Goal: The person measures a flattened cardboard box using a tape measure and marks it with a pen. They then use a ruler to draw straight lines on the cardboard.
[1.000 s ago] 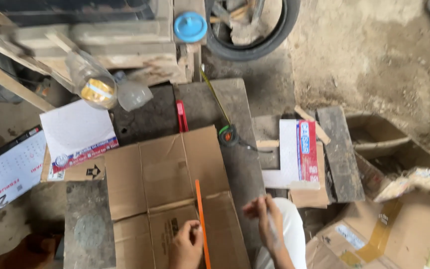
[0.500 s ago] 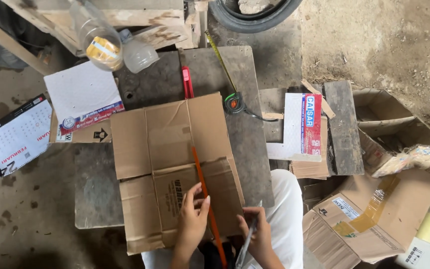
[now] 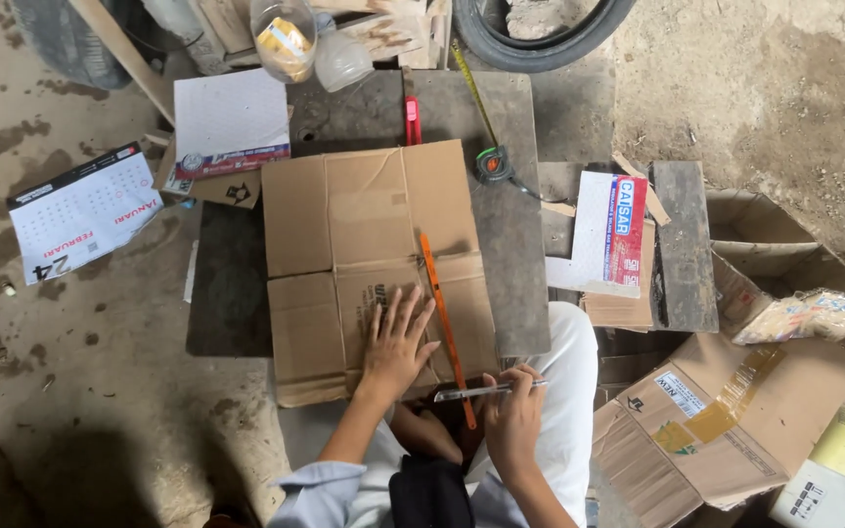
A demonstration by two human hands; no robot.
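Note:
A flattened brown cardboard sheet lies on a dark low table. An orange ruler runs down the sheet toward me. My left hand presses flat on the cardboard with fingers spread, just left of the ruler. My right hand is closed around a slim silver utility knife, held sideways near the ruler's lower end at the sheet's near edge.
A tape measure and a red pen-like tool lie at the table's back. Two clear jars, a tyre, a calendar sheet, white boards and open cardboard boxes surround the table on the dirt floor.
The view has shifted so the cardboard sits higher and closer. My left hand has spread flat on the sheet beside the ruler, and my right hand now holds the knife across at the near edge.

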